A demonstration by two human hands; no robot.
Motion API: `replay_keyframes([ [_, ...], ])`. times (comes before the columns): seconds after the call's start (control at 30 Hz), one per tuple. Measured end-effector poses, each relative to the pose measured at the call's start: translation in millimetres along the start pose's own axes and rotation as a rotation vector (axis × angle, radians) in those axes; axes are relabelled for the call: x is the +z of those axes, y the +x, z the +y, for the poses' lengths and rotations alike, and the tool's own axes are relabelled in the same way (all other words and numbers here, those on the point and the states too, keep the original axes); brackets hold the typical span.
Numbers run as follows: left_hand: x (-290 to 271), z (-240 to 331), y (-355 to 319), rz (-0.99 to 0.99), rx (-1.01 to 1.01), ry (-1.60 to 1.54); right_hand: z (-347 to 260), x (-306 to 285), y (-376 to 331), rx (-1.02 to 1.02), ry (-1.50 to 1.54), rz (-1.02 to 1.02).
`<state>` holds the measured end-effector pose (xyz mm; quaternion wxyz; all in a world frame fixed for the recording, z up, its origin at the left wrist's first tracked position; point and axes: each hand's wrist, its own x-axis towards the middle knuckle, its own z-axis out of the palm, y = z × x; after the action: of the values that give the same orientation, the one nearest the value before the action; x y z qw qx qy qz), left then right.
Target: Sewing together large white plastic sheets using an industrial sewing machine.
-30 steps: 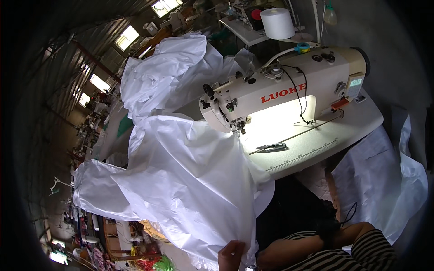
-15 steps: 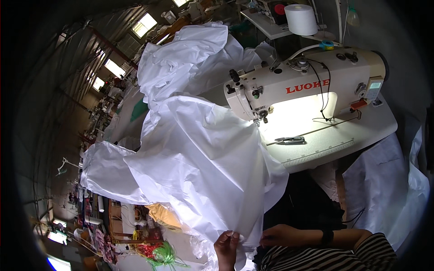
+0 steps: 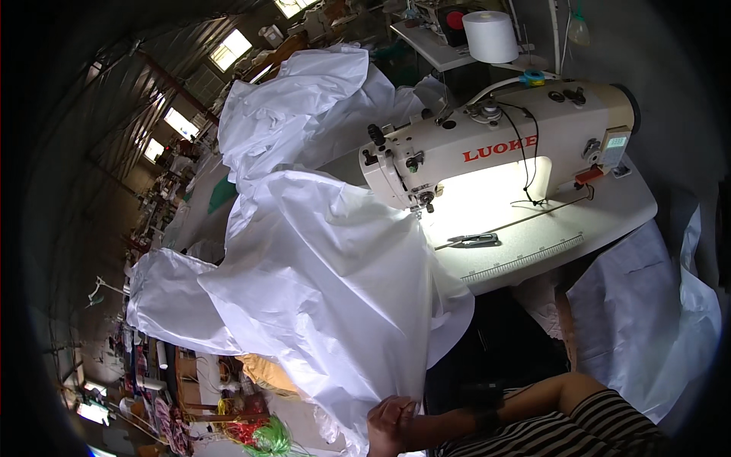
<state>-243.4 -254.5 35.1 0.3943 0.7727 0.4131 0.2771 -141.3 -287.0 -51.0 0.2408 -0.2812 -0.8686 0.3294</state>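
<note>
A large sheet of white fabric spreads from the sewing machine down to my hands, with a bunched part behind it. Its edge lies under the needle area at the machine's head. At the fabric's lower end, my left hand is closed on the edge. My right hand reaches in from the right and meets the left one there, fingers closed at the same edge and partly hidden. A dark band circles my right wrist. Thread snips lie on the lit machine bed.
A white thread cone stands behind the machine. More white fabric hangs at the right. Yellow cloth and green and red strings lie at the lower left. A dark cloth covers the area below the bed.
My right hand has moved left along the fabric's lower edge and now meets my left hand. The whole view has shifted slightly; the snips lie in the same place on the bed.
</note>
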Motion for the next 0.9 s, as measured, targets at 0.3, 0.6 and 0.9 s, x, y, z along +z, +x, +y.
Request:
replay_keyframes([
  [0.3, -25.3, -4.4, 12.8, 0.072, 0.251, 0.334, 99.7, -16.4, -131.4, 1.22, 0.895, 0.509],
  [0.6, -31.1, 19.2, 20.0, 0.021, 0.285, 0.341, 19.3, -9.6, -116.2, 0.272, 0.64, 0.206],
  [0.9, 23.6, 28.4, -2.3, -0.234, 0.339, 0.268, -85.0, -84.3, -107.4, 0.04, -0.026, 0.313],
])
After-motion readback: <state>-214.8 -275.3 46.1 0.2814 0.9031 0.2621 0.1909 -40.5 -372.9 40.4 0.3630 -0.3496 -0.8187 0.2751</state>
